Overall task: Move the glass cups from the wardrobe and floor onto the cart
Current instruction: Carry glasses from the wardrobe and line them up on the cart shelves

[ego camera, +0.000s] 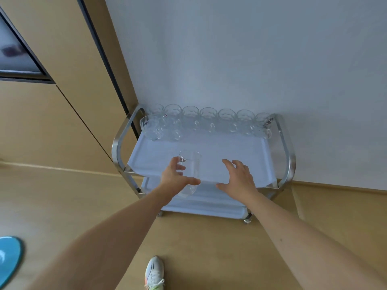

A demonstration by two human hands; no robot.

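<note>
Hands reached over a steel cart point(117, 143) standing against a pale wall. The left hand point(177, 178) held a clear glass point(189, 173) just above the front edge of the cart's top shelf point(230, 151), thumb across the near side and fingers curled round the far side, seen through the glass. The right hand point(237, 177) hovered beside it, fingers spread and loose, holding nothing. A row of cups point(209, 120) lined the back of the shelf, with a couple more point(159, 127) in front at the left end. The glass looked light, rigid, smooth and breakable, likely to slip under a weak grip; taking it round the middle of its wall, as the left hand did, seemed the safest hold. A sneaker point(154, 273) showed on the wooden floor point(209, 248) below.
</note>
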